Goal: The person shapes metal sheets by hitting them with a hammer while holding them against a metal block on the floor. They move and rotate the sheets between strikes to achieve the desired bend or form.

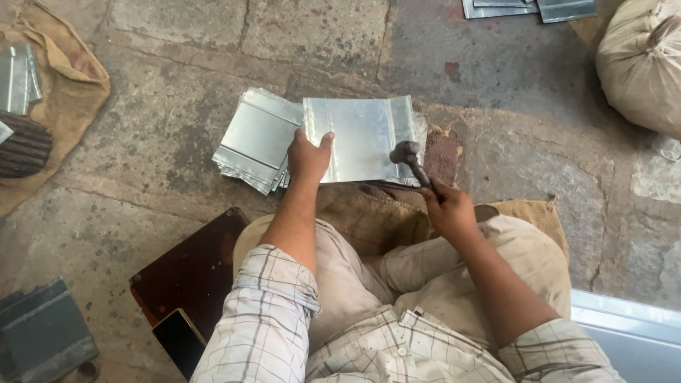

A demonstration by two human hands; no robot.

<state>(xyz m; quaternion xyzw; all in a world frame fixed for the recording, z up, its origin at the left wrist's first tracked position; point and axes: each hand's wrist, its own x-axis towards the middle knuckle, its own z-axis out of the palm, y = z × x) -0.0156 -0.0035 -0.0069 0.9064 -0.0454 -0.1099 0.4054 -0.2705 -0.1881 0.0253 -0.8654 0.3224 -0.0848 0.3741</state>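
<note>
I'm looking straight down at a person seated on the floor [177, 85], knees spread, checked sleeves at the bottom of the view. The left hand [308, 156] lies flat on the near-left corner of a shiny metal sheet [365, 135], fingers spread and thumb out, pressing it down rather than pinching it. The sheet sits flat on the stone floor just ahead of the knees, its near edge over a piece of burlap [369, 213].

The right hand [448, 209] has its grip wrapped tight around the handle of a hammer [411, 162]; the dark head hangs just over the sheet's right side, and I can't tell whether it touches the metal.

Just left of the sheet, partly tucked beside it, lies a fanned stack of similar sheets [252, 138]. A dark board [195, 266] rests by the left knee with a black phone [177, 337] on its near end. More metal pieces [528, 8] lie at the top edge, a stuffed sack [642, 64] sits at the upper right, and another burlap cloth [71, 85] carries sheets at the far left.
</note>
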